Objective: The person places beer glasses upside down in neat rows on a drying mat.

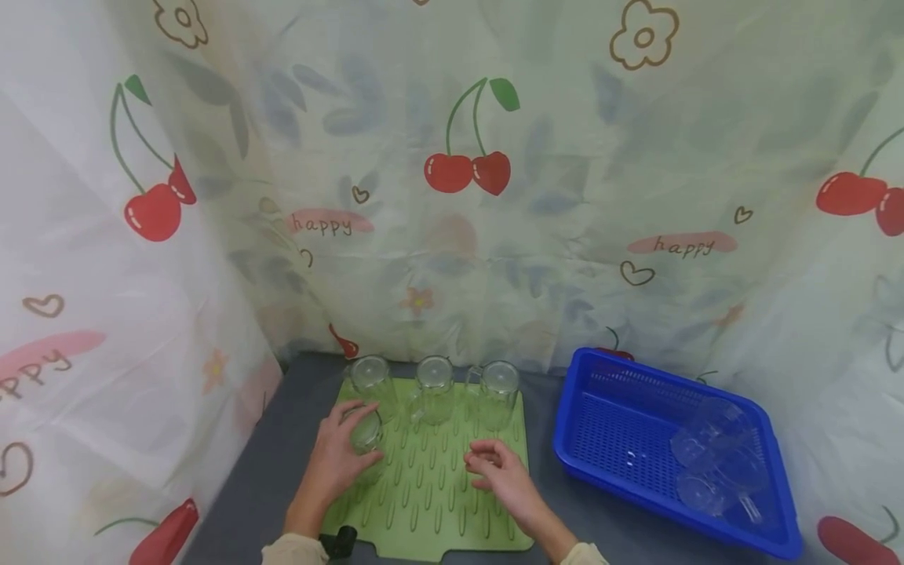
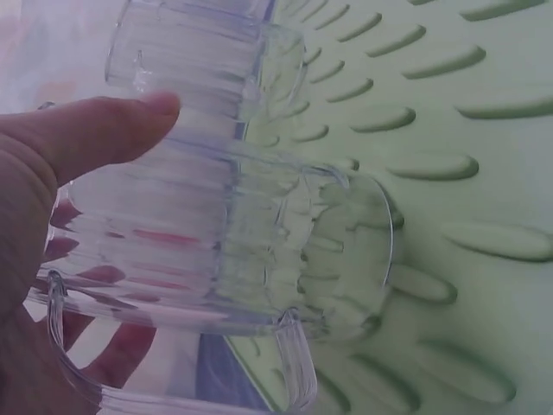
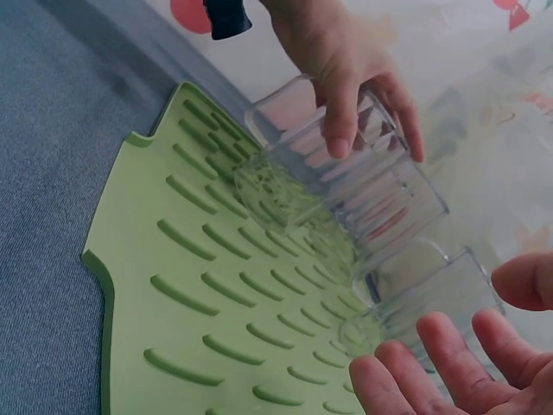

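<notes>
My left hand [image 1: 332,459] grips a clear ribbed glass mug [image 2: 233,233] around its base end, thumb on one side and fingers on the other. The mug is upside down at the left of the green ridged drying mat [image 1: 452,522]. Its rim is at the mat's surface; whether it bears on it I cannot tell. In the left wrist view its handle [image 2: 298,363] points away from the palm. Over the mat's right part hovers my right hand [image 1: 504,479], fingers loosely bent and holding nothing. Behind, three inverted glass mugs [image 1: 434,384] stand in a row.
To the right, a blue plastic basket [image 1: 600,439] holds several clear glass mugs [image 1: 720,463] at its right end. The mat lies on a dark grey tabletop [image 1: 247,502]. Printed curtains [image 1: 452,259] enclose the back and sides.
</notes>
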Motion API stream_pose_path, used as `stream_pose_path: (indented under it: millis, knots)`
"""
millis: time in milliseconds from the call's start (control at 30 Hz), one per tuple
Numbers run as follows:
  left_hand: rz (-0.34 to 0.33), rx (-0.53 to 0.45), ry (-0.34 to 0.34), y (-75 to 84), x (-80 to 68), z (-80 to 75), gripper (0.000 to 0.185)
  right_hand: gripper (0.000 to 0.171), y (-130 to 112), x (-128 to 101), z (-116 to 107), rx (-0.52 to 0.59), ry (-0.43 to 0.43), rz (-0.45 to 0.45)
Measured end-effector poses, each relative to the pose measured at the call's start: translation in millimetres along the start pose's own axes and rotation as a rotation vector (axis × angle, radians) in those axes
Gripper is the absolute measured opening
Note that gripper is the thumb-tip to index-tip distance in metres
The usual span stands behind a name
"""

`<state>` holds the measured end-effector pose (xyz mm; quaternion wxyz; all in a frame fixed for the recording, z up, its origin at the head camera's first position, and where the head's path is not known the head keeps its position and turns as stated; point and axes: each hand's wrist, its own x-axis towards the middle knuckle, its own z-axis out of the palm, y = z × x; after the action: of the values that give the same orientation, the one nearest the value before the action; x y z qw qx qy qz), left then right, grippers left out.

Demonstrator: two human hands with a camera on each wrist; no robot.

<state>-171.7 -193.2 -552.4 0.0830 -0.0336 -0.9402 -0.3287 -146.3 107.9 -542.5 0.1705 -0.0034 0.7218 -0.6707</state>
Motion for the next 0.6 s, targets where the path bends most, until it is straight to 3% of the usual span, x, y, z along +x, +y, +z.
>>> stream_pose_path:
  millis: [333, 600]
  knots:
    - [-0.066, -0.017, -0.106, -10.0, 5.2, -5.6, 0.126, 0.051, -2.2, 0.5, -4.5, -0.001, 0.043, -0.002]
    - [-0.109, -0.175, -0.103, -22.8, -4.9, -6.2, 0.140, 0.047, -8.2, -1.6, -14.8, -0.041, 0.073, -0.037]
